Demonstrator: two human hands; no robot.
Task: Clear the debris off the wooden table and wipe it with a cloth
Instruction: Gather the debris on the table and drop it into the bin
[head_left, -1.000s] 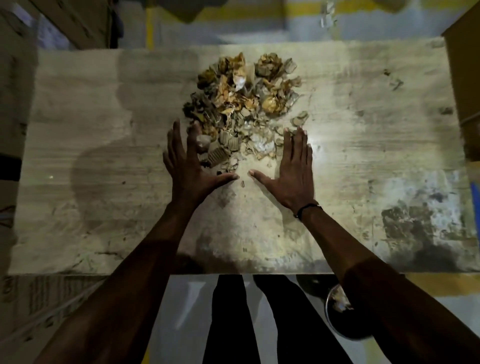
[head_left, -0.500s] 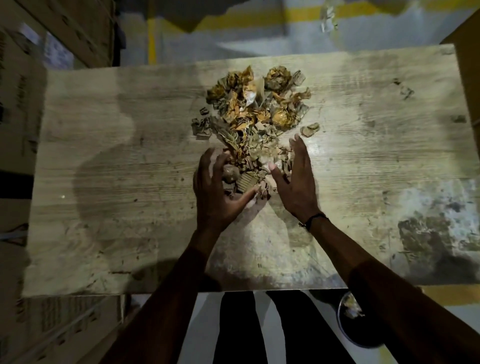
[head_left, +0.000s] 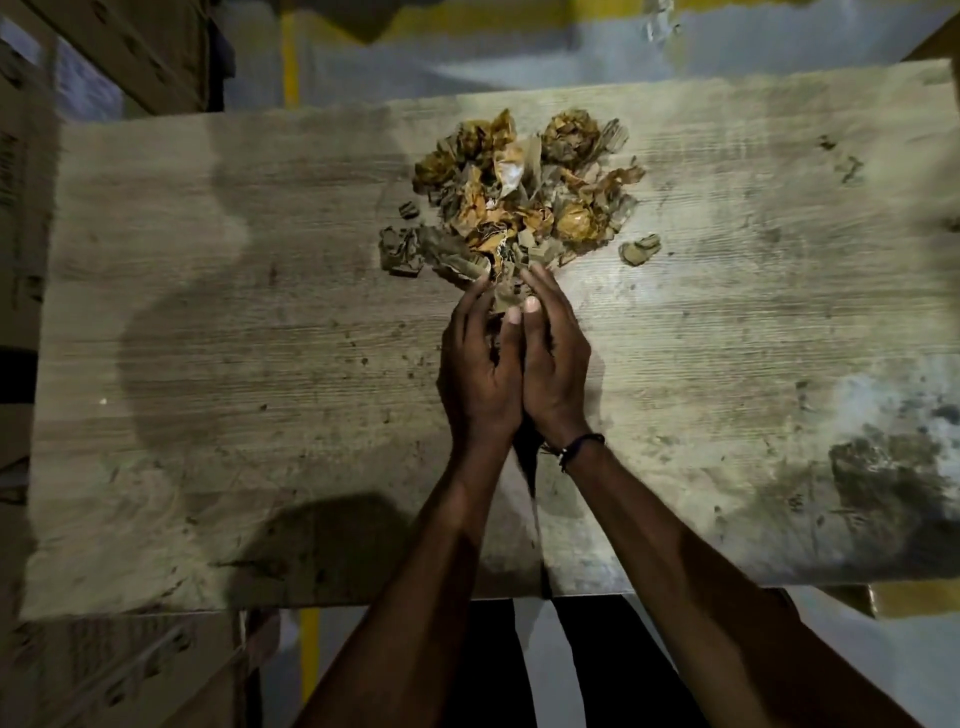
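Observation:
A heap of crumpled brown and yellow paper and cardboard scraps, the debris (head_left: 524, 197), lies on the far middle of the worn wooden table (head_left: 208, 322). My left hand (head_left: 480, 374) and my right hand (head_left: 553, 369) are pressed together side by side, cupped around a clump of scraps (head_left: 503, 296) at the near edge of the heap. Both thumbs lie on top and the fingertips curl round the clump. A dark cord bracelet sits on my right wrist. No cloth is in view.
One loose scrap (head_left: 640, 249) lies right of the heap. Dark stains (head_left: 883, 467) and small crumbs mark the table's right part. Cardboard boxes (head_left: 104, 670) stand at the left and below. A dark leg shape and pale floor show under the near edge.
Both hands went from flat and apart on the table to closing together, scooping the near scraps of the heap into a clump between them. The view moved closer.

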